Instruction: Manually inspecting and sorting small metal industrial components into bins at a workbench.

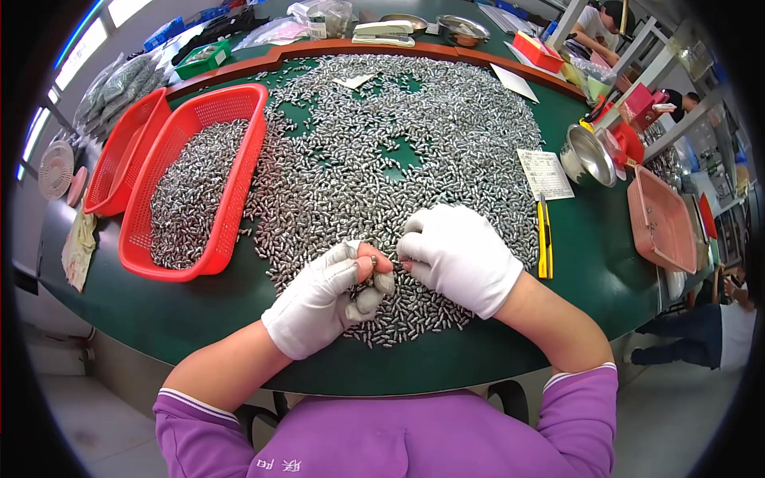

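- The green table [613, 271] is the biggest thing here: a dark, matte, felt-like top with a curved near edge and a reddish wooden rim along the far side.
- Spread over most of it lies a wide heap of small metal pieces [382, 151], short, rounded, silver-grey and shiny, scattered loose in one layer with green gaps showing through.
- A red plastic basket [231, 199] with mesh walls sits at the left of the heap, partly filled with the same metal pieces; a second red basket [119, 151] leans against its outer side.
- A pink tray [661, 223] and a steel bowl [586, 155] stand well off to the right.
- A paper slip [544, 174] and a yellow utility knife [544, 239] lie just right of the heap.
- The step in hand looks like sorting or checking pieces one by one at the near edge of the heap; a next move would call for fine fingertip work, since the pieces are small, smooth and likely to roll.
- The right hand [458, 255], in a white cloth glove, rests on the heap with its fingers curled down; what it grips, if anything, I cannot tell.
- The left hand [327, 299], gloved with bare fingertips, pinches one small metal part [373, 260] between thumb and forefinger, held just above the near pieces.
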`<action>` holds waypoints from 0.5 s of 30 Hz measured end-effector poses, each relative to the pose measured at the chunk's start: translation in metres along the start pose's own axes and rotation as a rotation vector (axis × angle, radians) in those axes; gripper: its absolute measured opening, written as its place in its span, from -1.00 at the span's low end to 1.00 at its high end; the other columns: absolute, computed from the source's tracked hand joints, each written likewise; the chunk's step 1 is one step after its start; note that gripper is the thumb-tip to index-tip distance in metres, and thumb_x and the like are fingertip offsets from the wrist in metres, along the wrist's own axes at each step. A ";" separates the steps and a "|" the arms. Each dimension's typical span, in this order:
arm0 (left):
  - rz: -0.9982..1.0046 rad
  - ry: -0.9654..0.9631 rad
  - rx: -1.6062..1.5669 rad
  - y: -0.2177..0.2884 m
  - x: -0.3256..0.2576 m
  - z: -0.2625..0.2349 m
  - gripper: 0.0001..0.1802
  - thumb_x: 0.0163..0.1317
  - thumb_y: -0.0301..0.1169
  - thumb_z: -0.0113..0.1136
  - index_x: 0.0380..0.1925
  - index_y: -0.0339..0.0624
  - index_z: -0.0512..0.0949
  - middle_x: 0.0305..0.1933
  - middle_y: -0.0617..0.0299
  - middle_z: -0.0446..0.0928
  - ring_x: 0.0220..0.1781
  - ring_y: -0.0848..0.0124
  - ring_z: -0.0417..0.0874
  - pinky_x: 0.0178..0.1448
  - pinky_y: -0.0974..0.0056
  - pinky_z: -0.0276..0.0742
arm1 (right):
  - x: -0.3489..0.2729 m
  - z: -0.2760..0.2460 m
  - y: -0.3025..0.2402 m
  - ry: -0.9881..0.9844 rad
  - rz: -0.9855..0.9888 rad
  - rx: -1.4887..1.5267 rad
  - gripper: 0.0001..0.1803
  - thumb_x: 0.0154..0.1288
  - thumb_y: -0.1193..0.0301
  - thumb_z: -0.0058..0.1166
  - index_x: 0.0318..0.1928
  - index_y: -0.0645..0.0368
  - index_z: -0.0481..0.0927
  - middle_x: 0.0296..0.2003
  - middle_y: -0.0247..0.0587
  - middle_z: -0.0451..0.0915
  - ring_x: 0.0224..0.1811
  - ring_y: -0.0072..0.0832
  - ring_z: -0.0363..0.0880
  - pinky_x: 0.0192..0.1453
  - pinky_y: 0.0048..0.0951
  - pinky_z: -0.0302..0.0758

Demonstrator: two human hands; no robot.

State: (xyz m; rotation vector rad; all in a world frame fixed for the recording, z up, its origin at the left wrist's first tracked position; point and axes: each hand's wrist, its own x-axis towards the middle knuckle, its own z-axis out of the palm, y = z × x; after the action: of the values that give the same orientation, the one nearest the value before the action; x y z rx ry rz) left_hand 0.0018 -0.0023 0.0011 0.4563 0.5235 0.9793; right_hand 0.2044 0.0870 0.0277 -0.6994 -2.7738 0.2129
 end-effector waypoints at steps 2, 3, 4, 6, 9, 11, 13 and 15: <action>-0.007 0.016 0.007 0.000 -0.001 0.001 -0.82 0.38 -0.31 0.16 -0.12 -0.12 0.49 -0.23 0.32 0.54 -0.39 0.57 0.43 -0.31 0.48 0.36 | 0.001 -0.001 -0.001 0.017 0.020 0.014 -0.88 0.06 0.36 0.24 -0.41 0.08 0.60 -0.35 -0.26 0.56 -0.27 -0.23 0.57 -0.19 -0.21 0.52; -0.013 0.030 0.013 0.001 -0.001 0.001 -0.83 0.38 -0.31 0.16 -0.12 -0.12 0.49 -0.24 0.32 0.54 -0.39 0.57 0.44 -0.31 0.47 0.37 | 0.001 -0.002 -0.002 0.034 0.039 0.026 -0.89 0.05 0.39 0.25 -0.40 0.09 0.60 -0.35 -0.26 0.57 -0.28 -0.23 0.58 -0.19 -0.22 0.52; -0.014 0.029 0.013 0.001 -0.001 0.002 -0.83 0.38 -0.31 0.16 -0.12 -0.12 0.49 -0.24 0.32 0.54 -0.39 0.57 0.44 -0.31 0.47 0.37 | 0.002 -0.004 -0.002 0.034 0.041 0.025 -0.89 0.05 0.39 0.25 -0.40 0.09 0.60 -0.35 -0.26 0.57 -0.28 -0.23 0.58 -0.19 -0.22 0.52; -0.030 0.057 0.014 0.002 -0.001 0.003 -0.80 0.37 -0.33 0.18 -0.09 -0.11 0.47 -0.22 0.33 0.54 -0.38 0.59 0.42 -0.31 0.49 0.36 | 0.004 -0.009 -0.004 0.262 0.001 0.217 -0.89 0.09 0.39 0.22 -0.43 0.12 0.58 -0.40 -0.20 0.54 -0.28 -0.23 0.59 -0.21 -0.22 0.53; 0.002 0.047 0.026 0.001 -0.001 0.006 -0.75 0.34 -0.34 0.23 -0.07 -0.10 0.44 -0.20 0.33 0.52 -0.37 0.61 0.39 -0.30 0.51 0.33 | 0.003 -0.014 -0.010 0.279 0.019 0.440 -0.88 0.06 0.45 0.27 -0.37 0.15 0.60 -0.38 -0.19 0.57 -0.30 -0.23 0.58 -0.21 -0.27 0.53; -0.007 0.048 0.039 0.001 -0.002 0.007 -0.74 0.32 -0.34 0.24 -0.06 -0.09 0.42 -0.21 0.34 0.51 -0.37 0.62 0.37 -0.29 0.51 0.32 | 0.003 -0.014 -0.015 0.297 0.025 0.524 -0.87 0.06 0.46 0.29 -0.36 0.15 0.61 -0.38 -0.20 0.57 -0.31 -0.23 0.58 -0.21 -0.29 0.53; -0.017 0.052 0.050 0.001 -0.002 0.008 -0.72 0.31 -0.34 0.26 -0.06 -0.08 0.40 -0.21 0.35 0.50 -0.36 0.63 0.36 -0.29 0.51 0.30 | 0.003 -0.014 -0.018 0.303 0.028 0.576 -0.86 0.05 0.46 0.31 -0.34 0.13 0.64 -0.38 -0.22 0.57 -0.31 -0.25 0.59 -0.21 -0.33 0.54; -0.048 0.009 0.022 0.001 -0.003 0.010 -0.73 0.31 -0.34 0.27 -0.09 -0.06 0.40 -0.23 0.36 0.47 -0.37 0.63 0.34 -0.30 0.52 0.29 | 0.003 -0.014 -0.018 0.285 0.018 0.584 -0.85 0.04 0.46 0.32 -0.33 0.12 0.66 -0.37 -0.23 0.58 -0.31 -0.26 0.59 -0.21 -0.33 0.54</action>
State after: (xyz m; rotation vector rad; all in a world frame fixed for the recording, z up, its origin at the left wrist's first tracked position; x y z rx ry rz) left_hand 0.0058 -0.0055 0.0098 0.4573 0.5512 0.9309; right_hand 0.1984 0.0735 0.0450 -0.5458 -2.2624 0.8149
